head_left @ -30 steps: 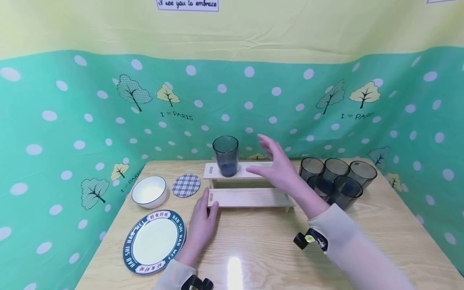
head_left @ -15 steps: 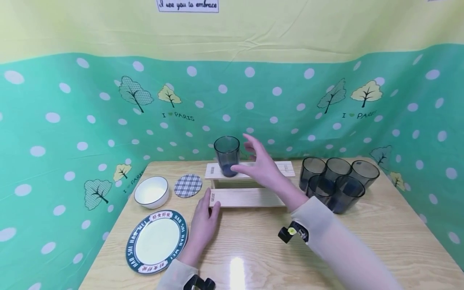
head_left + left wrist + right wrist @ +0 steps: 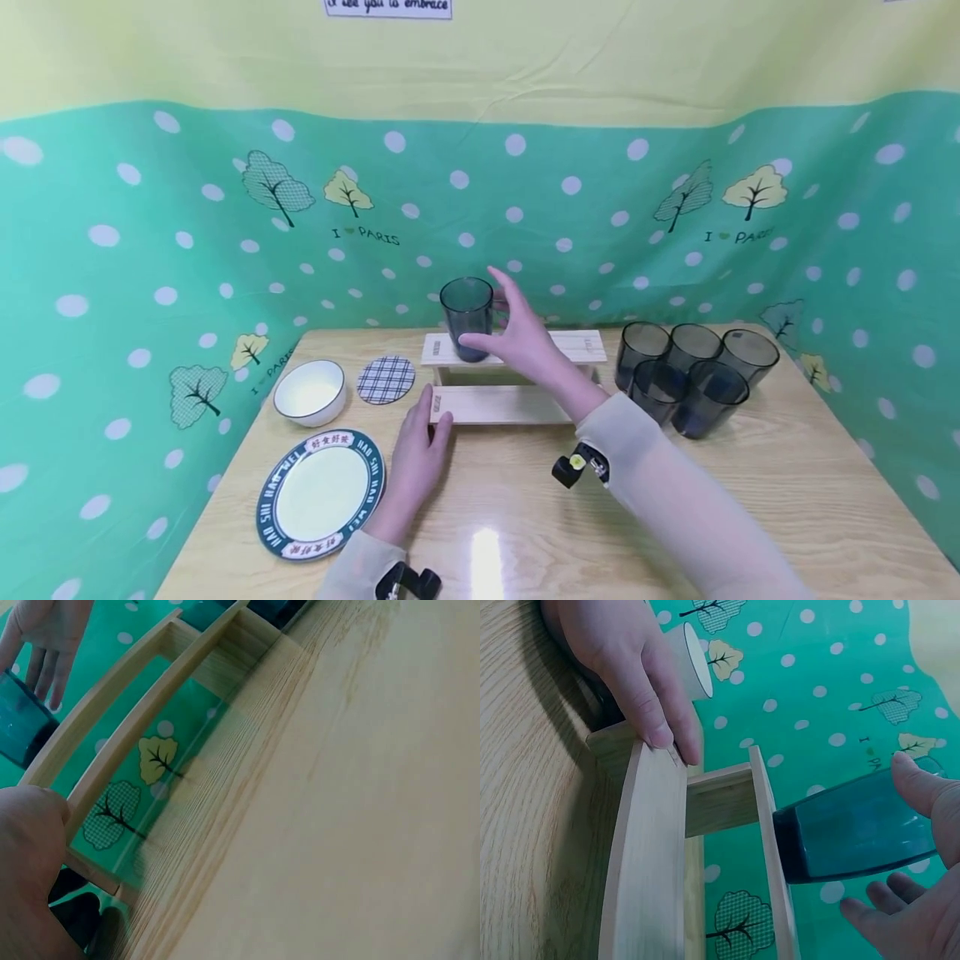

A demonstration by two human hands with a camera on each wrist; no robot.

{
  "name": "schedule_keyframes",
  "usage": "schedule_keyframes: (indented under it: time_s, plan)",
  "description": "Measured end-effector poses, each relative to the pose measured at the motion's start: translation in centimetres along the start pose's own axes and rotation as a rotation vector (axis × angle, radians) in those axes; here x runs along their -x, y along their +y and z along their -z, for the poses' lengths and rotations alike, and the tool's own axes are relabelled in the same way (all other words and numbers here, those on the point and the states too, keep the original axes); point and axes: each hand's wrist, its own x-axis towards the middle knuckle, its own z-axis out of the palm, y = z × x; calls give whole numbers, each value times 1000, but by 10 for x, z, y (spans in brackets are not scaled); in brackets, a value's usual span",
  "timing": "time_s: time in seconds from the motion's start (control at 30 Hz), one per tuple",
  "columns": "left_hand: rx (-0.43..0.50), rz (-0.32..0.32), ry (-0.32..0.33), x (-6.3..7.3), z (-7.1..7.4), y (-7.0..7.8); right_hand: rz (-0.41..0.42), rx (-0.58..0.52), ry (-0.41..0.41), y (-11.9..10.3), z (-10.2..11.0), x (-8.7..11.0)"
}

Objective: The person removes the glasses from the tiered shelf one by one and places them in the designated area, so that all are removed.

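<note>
A dark tinted glass (image 3: pixel 468 317) stands upright on the left part of the upper step of a two-step wooden rack (image 3: pixel 502 405). My right hand (image 3: pixel 521 337) reaches round the glass's right side. In the right wrist view the thumb (image 3: pixel 922 784) lies across the glass, and the other fingers are spread, apart from its lower side. My left hand (image 3: pixel 415 462) holds the left end of the rack's lower step, with thumb and forefinger at the board's end; its other fingers are partly hidden in the left wrist view.
Several more tinted glasses (image 3: pixel 711 398) stand grouped on the table right of the rack. To the left are a white bowl (image 3: pixel 310 393), a checked round coaster (image 3: pixel 386 380) and a blue-rimmed plate (image 3: pixel 321 494). A green dotted cloth (image 3: pixel 420 196) hangs behind the table.
My right hand has moved left along the upper step, from a gap beside the glass to around its right side. The glass and my left hand have stayed in place.
</note>
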Motion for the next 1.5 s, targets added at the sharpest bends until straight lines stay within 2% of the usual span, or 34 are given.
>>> schedule_keyframes:
  time_s: [0.5, 0.97, 1.5]
  plan:
    - [1, -7, 12, 1, -6, -1, -18, 94, -27, 10, -6, -4]
    - [-8, 1, 19, 3, -6, -1, -37, 85, -18, 12, -9, -3]
    - [-4, -36, 13, -1, 0, -2, -12, 85, 13, 9, -11, -5]
